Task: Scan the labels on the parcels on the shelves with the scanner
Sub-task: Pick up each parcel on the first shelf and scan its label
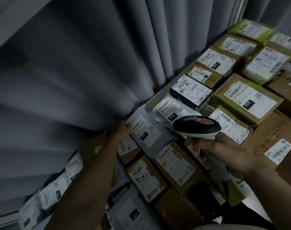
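Observation:
My right hand (224, 153) grips the handle of a black-and-white barcode scanner (197, 126), whose head points left toward a grey mailer parcel (148, 135) with a white label marked 231. My left hand (123, 130) holds that grey parcel at its left edge, tilting it up above the cardboard boxes. Just behind it lies a white bag parcel (168, 110) labelled 010, and behind that a black box (191, 92) with a handwritten label.
Many brown cardboard parcels (246, 98) with white labels fill the shelf to the right and below. Grey curtains (66, 72) hang along the left and back. More bagged parcels (51, 195) lie low at the left on a lower level.

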